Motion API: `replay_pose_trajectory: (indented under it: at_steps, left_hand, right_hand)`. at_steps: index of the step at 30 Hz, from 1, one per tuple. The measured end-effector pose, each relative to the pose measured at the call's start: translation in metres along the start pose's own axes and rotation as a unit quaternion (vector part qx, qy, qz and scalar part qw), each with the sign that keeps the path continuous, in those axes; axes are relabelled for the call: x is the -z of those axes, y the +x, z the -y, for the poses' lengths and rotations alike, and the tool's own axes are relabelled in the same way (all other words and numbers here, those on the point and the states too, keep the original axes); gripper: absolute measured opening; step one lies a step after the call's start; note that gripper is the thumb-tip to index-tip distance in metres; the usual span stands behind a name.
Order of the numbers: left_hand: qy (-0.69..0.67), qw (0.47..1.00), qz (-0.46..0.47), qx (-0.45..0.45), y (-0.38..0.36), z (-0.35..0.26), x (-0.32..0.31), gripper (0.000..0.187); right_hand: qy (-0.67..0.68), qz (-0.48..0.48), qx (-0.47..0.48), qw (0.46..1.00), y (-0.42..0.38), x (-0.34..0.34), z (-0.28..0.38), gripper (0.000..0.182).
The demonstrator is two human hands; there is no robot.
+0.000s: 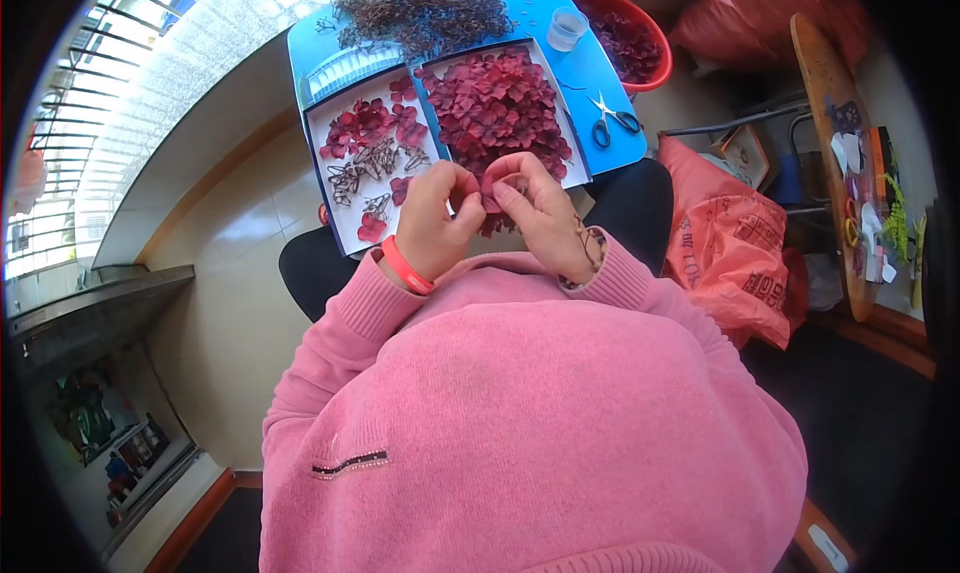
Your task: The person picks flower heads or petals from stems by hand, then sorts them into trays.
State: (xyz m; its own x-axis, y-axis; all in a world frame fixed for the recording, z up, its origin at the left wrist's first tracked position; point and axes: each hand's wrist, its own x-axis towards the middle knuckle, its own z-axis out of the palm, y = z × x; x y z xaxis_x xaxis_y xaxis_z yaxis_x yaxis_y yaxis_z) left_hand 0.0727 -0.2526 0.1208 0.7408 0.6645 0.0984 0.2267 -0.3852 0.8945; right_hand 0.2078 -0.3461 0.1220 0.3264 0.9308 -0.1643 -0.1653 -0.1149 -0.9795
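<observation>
My left hand (438, 218) and my right hand (537, 211) meet over my lap, both pinching a small dark red flower petal (490, 201) between the fingertips. Just beyond them lies a white tray (578, 163) heaped with dark red petals (495, 103). To its left, a second white tray (335, 188) holds a few assembled red flowers (372, 125) and several thin wire stems (375, 160). A red band circles my left wrist; pink sleeves cover both arms.
The trays rest on a blue board (600, 83) across my knees. On it lie scissors (612, 119), a small clear cup (567, 28) and a pile of dark stems (425, 8). A red basin (628, 38) and orange bags (730, 248) stand to the right.
</observation>
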Motion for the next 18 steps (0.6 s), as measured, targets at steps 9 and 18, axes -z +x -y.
replay_pose_trajectory:
  at_steps: [9, 18]
  left_hand:
    - [-0.499, 0.803, 0.152, 0.288, 0.012, 0.016, 0.011, 0.020]
    - [-0.633, 0.674, 0.185, 0.333, 0.012, 0.024, 0.010, 0.028]
  right_hand:
    - [-0.171, 0.066, 0.154, 0.971, 0.001, 0.023, 0.009, 0.027]
    - [0.012, 0.056, 0.027, 0.998, 0.003, 0.025, 0.007, 0.019]
